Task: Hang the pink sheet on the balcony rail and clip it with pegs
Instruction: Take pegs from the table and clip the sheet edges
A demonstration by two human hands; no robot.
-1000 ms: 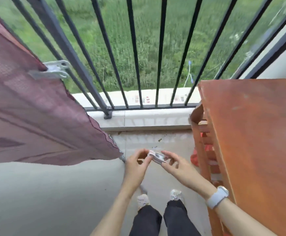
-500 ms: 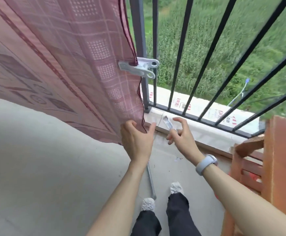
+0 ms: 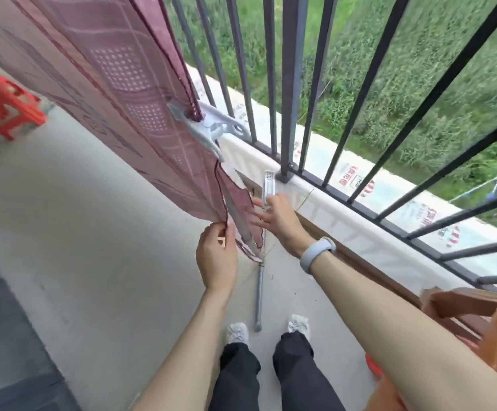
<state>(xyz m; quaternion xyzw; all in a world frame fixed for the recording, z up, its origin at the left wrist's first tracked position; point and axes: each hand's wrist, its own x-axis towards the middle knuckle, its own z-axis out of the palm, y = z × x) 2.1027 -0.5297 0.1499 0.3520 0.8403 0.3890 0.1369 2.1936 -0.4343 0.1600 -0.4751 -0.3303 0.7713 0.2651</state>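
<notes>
Your left hand pinches the lower hem of the pink sheet, probably to pull it taut. Your right hand grips a loose white peg between thumb and forefinger, other fingers spread, likely ready to clip. Beyond, a grey peg already fastens the sheet's edge beside the balcony rail. Concrete floor below; a red stool at far left.

Looks like somebody's home balcony, upstairs: dark metal railing running along a low ledge, green field lying below, concrete floor, red plastic stool sitting around, pink sheet hanging out drying.
</notes>
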